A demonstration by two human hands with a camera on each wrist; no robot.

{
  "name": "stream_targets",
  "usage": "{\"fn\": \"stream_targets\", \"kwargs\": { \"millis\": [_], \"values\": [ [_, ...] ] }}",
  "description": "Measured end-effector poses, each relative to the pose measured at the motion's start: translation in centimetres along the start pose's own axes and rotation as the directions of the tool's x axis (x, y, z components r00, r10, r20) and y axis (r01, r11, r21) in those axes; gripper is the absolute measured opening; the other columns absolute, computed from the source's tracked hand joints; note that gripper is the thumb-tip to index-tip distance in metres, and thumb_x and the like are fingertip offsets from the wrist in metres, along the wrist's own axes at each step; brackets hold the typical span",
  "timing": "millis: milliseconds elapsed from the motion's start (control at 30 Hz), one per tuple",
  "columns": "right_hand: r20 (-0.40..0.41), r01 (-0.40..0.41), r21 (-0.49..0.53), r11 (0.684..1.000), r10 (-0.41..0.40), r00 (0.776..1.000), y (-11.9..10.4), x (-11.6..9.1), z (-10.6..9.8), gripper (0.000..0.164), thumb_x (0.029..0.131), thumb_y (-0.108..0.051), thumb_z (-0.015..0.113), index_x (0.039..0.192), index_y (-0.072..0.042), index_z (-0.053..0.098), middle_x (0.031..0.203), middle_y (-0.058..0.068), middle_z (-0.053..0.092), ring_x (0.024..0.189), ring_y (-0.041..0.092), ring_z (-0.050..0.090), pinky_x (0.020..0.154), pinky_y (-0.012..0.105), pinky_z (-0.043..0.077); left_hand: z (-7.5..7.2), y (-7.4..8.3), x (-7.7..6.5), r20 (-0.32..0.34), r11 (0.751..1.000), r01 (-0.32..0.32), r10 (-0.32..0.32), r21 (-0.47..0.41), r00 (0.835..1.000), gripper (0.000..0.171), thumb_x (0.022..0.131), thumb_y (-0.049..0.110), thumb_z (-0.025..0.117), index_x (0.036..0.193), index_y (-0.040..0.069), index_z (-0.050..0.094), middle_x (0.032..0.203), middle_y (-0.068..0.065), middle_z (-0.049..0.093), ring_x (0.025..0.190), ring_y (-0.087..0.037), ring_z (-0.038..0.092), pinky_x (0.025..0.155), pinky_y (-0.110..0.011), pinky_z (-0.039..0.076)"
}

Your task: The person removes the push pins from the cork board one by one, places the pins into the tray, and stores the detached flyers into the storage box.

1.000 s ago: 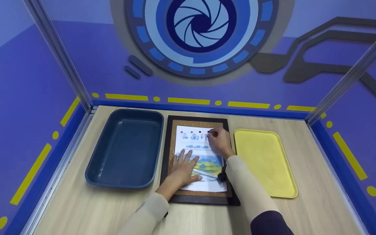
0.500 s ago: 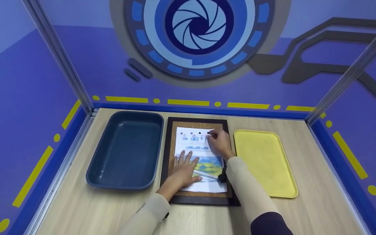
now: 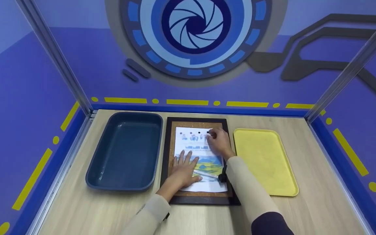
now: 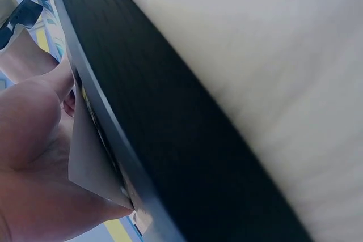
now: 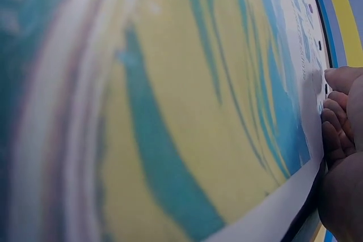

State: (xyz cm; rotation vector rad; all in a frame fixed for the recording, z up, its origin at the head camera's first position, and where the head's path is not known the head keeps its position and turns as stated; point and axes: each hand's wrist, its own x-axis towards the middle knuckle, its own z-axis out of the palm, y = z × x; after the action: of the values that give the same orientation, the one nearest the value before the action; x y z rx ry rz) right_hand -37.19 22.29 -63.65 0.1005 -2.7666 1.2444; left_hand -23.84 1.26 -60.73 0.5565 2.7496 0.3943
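A printed paper sheet [image 3: 204, 187] with a colourful landscape picture lies on a cork board [image 3: 201, 124] with a black frame [image 3: 204, 200]. My left hand [image 3: 183, 171] rests on the lower left of the sheet, fingers spread. In the left wrist view, one lower edge of the paper [image 4: 93, 157] lifts beside that hand. Along the sheet's top runs a row of small dark pushpins [image 3: 199, 132]. At the row's right end, my right hand [image 3: 219, 142] pinches a dark pushpin [image 3: 208, 132] against the paper; its fingers partly hide it. The remaining right fingers are curled in the right wrist view.
A deep dark blue tray [image 3: 126, 187] stands left of the board. On the right lies a shallow yellow tray [image 3: 263, 156], partly behind the right sleeve [image 3: 250, 189]. Blue-purple walls [image 3: 188, 88] enclose the wooden table [image 3: 318, 182] at the back and sides.
The head view shifts slightly. Both hands stay in place on the sheet, the right fingertips shifting only a little at the pushpin.
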Motion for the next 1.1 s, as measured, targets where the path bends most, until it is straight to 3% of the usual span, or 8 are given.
{"fn": "stream_targets", "kwargs": {
  "millis": [267, 500, 667, 900, 1100],
  "values": [
    [0.001, -0.037, 0.017, 0.999, 0.037, 0.999, 0.2, 0.0, -0.2, 0.022, 0.099, -0.015, 0.072, 0.117, -0.002, 0.072, 0.105, 0.011, 0.063, 0.096, 0.027, 0.061, 0.085, 0.041, 0.053, 1.4, -0.1, 0.6, -0.017, 0.999, -0.023, 0.022, -0.024, 1.0, 0.085, 0.1, 0.059, 0.064, 0.168, 0.02, 0.033, 0.177, -0.015, 0.01, 0.162, -0.043, -0.002, 0.126, -0.067, 0.002],
    [0.027, -0.073, -0.027, 0.997, 0.074, 0.997, 0.6, 0.2, -0.5, 0.018, 0.098, -0.015, 0.072, 0.114, -0.006, 0.071, 0.102, 0.009, 0.065, 0.094, 0.026, 0.062, 0.084, 0.042, 0.052, 0.9, 0.3, -0.2, -0.034, 0.998, -0.042, 0.043, 0.039, 0.998, 0.084, 0.1, 0.061, 0.064, 0.167, 0.021, 0.036, 0.176, -0.015, 0.018, 0.162, -0.042, 0.008, 0.127, -0.064, 0.011],
    [0.034, -0.067, -0.034, 0.997, 0.068, 0.997, 0.3, 0.5, -0.4, 0.016, 0.1, -0.016, 0.072, 0.114, -0.008, 0.07, 0.102, 0.009, 0.064, 0.093, 0.025, 0.061, 0.083, 0.042, 0.052, 0.3, -0.2, 0.0, -0.047, 0.995, -0.06, 0.064, 0.077, 0.997, 0.084, 0.098, 0.065, 0.064, 0.166, 0.023, 0.039, 0.175, -0.013, 0.023, 0.161, -0.042, 0.013, 0.126, -0.064, 0.015],
    [0.045, -0.027, -0.006, 1.0, 0.028, 0.999, -0.3, 0.5, -0.3, 0.021, 0.102, -0.015, 0.069, 0.121, -0.005, 0.069, 0.108, 0.01, 0.063, 0.098, 0.027, 0.061, 0.087, 0.044, 0.053, -0.9, -0.6, 0.6, -0.122, 0.991, -0.059, 0.074, 0.12, 0.99, 0.076, 0.093, 0.066, 0.069, 0.157, 0.027, 0.053, 0.164, -0.011, 0.04, 0.154, -0.04, 0.031, 0.121, -0.065, 0.027],
    [0.044, -0.016, -0.014, 1.0, 0.016, 0.999, -0.4, 0.1, 0.2, 0.022, 0.102, -0.014, 0.069, 0.121, -0.005, 0.069, 0.111, 0.01, 0.062, 0.101, 0.027, 0.061, 0.09, 0.044, 0.053, -1.0, -0.9, 0.5, -0.094, 0.989, -0.057, 0.07, 0.135, 0.993, 0.08, 0.092, 0.071, 0.067, 0.159, 0.029, 0.05, 0.168, -0.012, 0.035, 0.156, -0.04, 0.026, 0.124, -0.064, 0.022]
  ]
}}
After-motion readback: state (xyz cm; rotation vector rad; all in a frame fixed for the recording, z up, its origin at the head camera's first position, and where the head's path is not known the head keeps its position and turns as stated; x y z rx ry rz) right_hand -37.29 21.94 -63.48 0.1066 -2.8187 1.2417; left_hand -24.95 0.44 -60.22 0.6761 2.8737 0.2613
